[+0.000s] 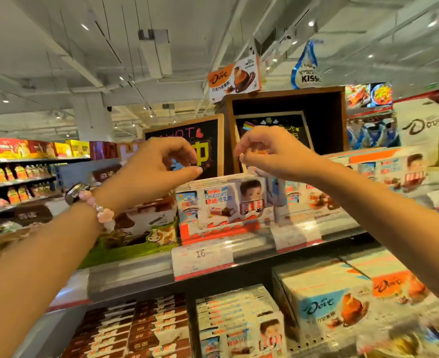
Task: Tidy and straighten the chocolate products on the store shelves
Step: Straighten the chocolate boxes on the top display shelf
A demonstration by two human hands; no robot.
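Head view: right hand pinches Kinder box.

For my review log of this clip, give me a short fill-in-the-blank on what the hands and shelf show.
1. The beaded bracelet is on the ____ wrist.
2. The right hand pinches a pack above the ____ chocolate boxes.
3. The price tag below those boxes reads ____.
4. The hanging orange sign shows the brand ____.

Missing words: left; Kinder; 16; Dove

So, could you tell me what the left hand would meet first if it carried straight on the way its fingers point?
Probably the right hand: the left hand points rightward across the gap above the Kinder boxes. Depth is unclear.
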